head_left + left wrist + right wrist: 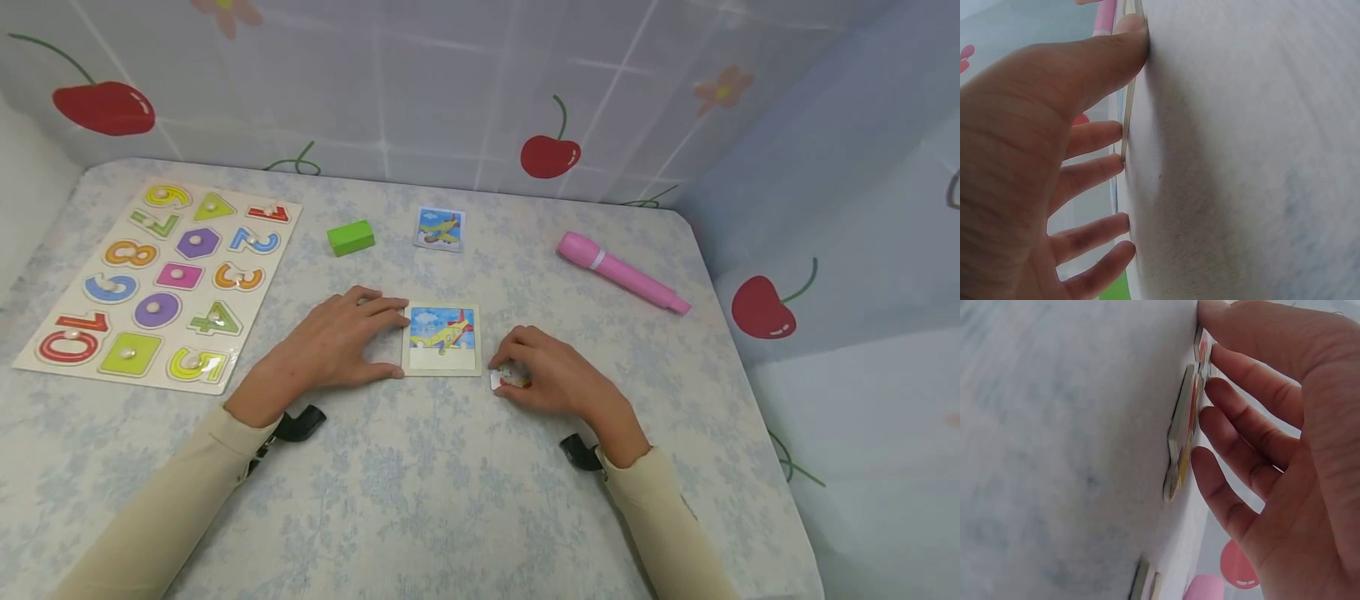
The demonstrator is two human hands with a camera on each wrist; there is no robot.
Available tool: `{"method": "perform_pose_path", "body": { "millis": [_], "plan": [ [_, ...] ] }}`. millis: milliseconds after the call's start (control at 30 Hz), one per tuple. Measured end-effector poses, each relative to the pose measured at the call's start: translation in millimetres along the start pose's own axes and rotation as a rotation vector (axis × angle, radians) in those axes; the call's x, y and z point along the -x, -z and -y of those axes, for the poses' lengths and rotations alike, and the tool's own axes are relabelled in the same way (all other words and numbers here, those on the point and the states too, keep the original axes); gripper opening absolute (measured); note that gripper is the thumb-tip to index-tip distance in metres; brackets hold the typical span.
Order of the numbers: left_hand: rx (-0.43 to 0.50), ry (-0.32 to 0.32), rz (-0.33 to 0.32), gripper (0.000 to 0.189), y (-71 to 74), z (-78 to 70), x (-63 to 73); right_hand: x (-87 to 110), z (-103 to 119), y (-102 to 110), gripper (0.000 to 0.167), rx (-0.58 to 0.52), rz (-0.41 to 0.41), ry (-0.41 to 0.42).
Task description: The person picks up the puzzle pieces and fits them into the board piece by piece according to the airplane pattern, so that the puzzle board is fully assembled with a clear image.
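Note:
In the head view, a square puzzle board [442, 372] lies on the table, showing a yellow plane with red parts on blue sky; its bottom strip is bare. My left hand [337, 342] rests at the board's left side, fingers extended, thumb near the lower corner and fingertips near the upper one. Just right of the board, my right hand [551, 372] pinches a small puzzle piece [504, 376], white with red marks, between thumb and fingers. From the right wrist, another thick piece [1180, 434] shows below the fingertips; the palm partly hides these pieces from the head camera.
A small plane picture card [440, 230] lies behind the board, with a green block [351, 238] to its left. A number-and-shape peg board [161, 333] covers the table's left side. At the back right lies a pink microphone-shaped stick [626, 275]. Cherry-print curtains [450, 100] border the table.

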State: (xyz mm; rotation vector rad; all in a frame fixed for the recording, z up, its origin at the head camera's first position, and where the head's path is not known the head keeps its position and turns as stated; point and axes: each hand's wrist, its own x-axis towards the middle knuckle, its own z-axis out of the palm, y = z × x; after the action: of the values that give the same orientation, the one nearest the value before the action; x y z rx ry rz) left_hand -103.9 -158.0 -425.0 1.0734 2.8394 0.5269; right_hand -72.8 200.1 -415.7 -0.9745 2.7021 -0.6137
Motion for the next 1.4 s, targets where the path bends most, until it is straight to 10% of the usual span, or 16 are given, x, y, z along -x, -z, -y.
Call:
{"method": "perform_pose_path", "body": {
  "millis": [1400],
  "plan": [
    [0.004, -0.011, -0.005, 0.071, 0.2, 0.4, -0.2, -77.9, 43, -6, 0.028, 0.127, 0.004, 0.201]
  ]
}}
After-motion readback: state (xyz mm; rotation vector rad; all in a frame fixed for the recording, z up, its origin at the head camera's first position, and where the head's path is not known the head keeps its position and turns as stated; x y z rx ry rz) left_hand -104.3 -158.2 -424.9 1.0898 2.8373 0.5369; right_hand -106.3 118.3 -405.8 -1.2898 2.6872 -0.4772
